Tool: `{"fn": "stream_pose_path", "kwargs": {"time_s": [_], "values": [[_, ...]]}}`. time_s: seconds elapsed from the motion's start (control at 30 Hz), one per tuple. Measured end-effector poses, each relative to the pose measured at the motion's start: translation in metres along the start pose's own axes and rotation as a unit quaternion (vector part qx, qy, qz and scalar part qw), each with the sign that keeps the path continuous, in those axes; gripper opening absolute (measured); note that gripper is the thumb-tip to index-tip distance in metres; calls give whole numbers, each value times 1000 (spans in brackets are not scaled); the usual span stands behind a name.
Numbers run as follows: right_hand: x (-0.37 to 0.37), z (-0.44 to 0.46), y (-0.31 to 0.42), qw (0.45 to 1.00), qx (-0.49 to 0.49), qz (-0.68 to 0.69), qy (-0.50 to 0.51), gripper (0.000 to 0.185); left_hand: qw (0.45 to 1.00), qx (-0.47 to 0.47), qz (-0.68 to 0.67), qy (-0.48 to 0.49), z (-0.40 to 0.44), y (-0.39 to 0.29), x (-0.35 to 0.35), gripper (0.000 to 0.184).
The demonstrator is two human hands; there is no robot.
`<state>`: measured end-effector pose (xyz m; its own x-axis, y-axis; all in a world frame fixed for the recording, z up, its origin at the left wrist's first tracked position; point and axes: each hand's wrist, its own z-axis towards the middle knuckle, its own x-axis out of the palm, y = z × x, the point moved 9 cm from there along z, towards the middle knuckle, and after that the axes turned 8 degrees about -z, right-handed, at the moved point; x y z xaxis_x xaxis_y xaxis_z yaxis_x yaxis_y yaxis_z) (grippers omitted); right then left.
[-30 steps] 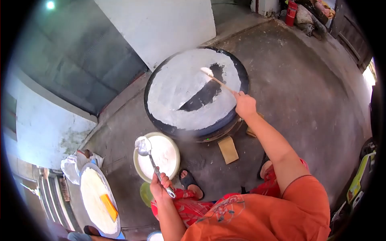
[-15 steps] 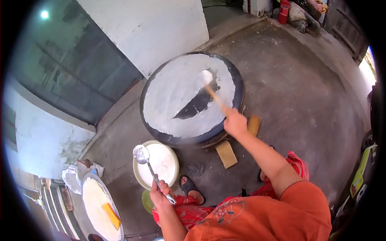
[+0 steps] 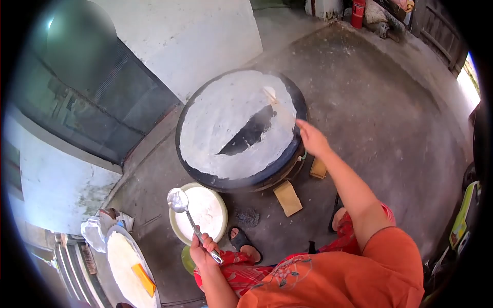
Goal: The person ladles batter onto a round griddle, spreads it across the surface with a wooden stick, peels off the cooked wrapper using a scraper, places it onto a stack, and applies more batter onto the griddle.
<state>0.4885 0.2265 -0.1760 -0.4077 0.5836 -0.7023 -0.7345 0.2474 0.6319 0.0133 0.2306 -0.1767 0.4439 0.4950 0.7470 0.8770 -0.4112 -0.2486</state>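
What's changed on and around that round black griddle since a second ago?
The right hand moved the white-headed, wooden-handled spreader toward the far right of the griddle; the white layer now covers the upper end of the bare dark patch. Nothing was visibly released. The left hand still holds the shiny metal ladle.

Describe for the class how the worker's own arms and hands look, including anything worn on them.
The right arm has a short orange sleeve; below it, the arm is bare. The left forearm is bare too. Neither the left hand nor the right hand wears a glove.
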Motion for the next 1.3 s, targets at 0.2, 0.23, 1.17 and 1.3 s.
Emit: {"fn": "stream_pose_path", "kwargs": {"time_s": [0.2,0.23,1.17,1.3], "values": [[14,57,-57,982,119,16,147,27,1000,-21,12,0,4,6,-1,26],[8,55,-58,982,119,17,147,27,1000,-16,8,0,4,5,-1,26],[-1,-35,39,976,117,-116,144,26,1000,-17,-5,21,-1,-1,-1,23],[38,-55,15,986,99,112,79,28,999,-4,26,25,-2,-5,-6,23]]}}
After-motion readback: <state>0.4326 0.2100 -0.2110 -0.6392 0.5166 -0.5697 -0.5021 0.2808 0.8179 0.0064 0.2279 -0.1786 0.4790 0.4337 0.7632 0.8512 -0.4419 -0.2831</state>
